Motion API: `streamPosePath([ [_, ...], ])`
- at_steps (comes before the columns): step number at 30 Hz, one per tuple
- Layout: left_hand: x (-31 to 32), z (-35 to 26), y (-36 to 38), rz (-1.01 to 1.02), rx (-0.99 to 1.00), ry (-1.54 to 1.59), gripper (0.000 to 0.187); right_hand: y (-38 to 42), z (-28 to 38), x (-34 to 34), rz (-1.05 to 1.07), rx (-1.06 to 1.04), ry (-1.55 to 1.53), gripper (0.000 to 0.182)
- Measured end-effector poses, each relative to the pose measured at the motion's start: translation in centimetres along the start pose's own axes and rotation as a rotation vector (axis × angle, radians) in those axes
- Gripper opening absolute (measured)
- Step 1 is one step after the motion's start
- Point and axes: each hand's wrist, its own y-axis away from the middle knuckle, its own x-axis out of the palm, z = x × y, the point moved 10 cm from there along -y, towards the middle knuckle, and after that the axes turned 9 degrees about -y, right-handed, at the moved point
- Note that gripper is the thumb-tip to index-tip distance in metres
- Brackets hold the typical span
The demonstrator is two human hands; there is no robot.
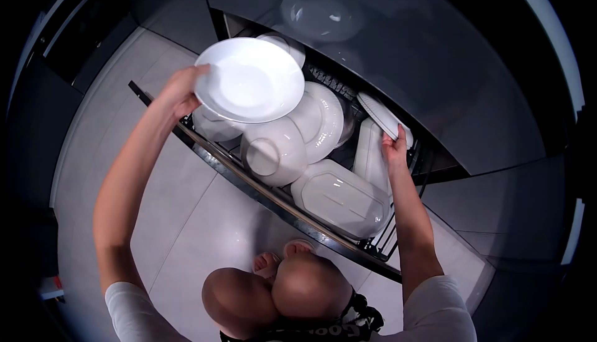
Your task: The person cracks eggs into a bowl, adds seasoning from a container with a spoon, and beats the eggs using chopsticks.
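Note:
My left hand (pixel 181 88) grips the left rim of a white plate (pixel 252 80), its thumb over the edge. This plate is held above the left part of an open drawer, with its deep face turned up toward me. At the drawer's right end, my right hand (pixel 394 145) is closed on the lower edge of a tilted white dish (pixel 380 114). Below that dish lies a long white dish (pixel 370 155). An upturned white bowl (pixel 273 152), a plate with a beaded rim (pixel 333 121) and an upturned oblong dish (pixel 341 196) fill the middle.
The drawer's front rail (pixel 249 199) runs slantwise between the dishes and my knees (pixel 277 292). Behind the drawer rises a glossy dark cabinet front (pixel 423 49). Light tiles (pixel 180 211) cover the floor. More white crockery (pixel 214 124) is partly hidden under the held plate.

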Motion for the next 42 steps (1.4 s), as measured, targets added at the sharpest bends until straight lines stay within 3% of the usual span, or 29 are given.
streamPosePath([
  [3,1.1,3.0,-5.0,0.078,-0.069,-0.118,0.038,0.7,-0.5,0.4,0.008,0.034,-0.029,0.022],
  [8,1.3,6.6,-8.6,0.103,-0.194,-0.166,0.035,4.6,-1.8,2.2,-0.036,-0.092,0.002,0.024],
  [28,2.6,6.7,-8.9,0.077,-0.238,-0.231,0.036,10.4,-7.5,2.9,-0.007,0.065,0.045,0.032],
  [42,2.2,7.1,-9.7,0.1,-0.252,-0.225,0.035,17.3,-4.3,-0.5,-0.086,0.105,0.187,0.036],
])
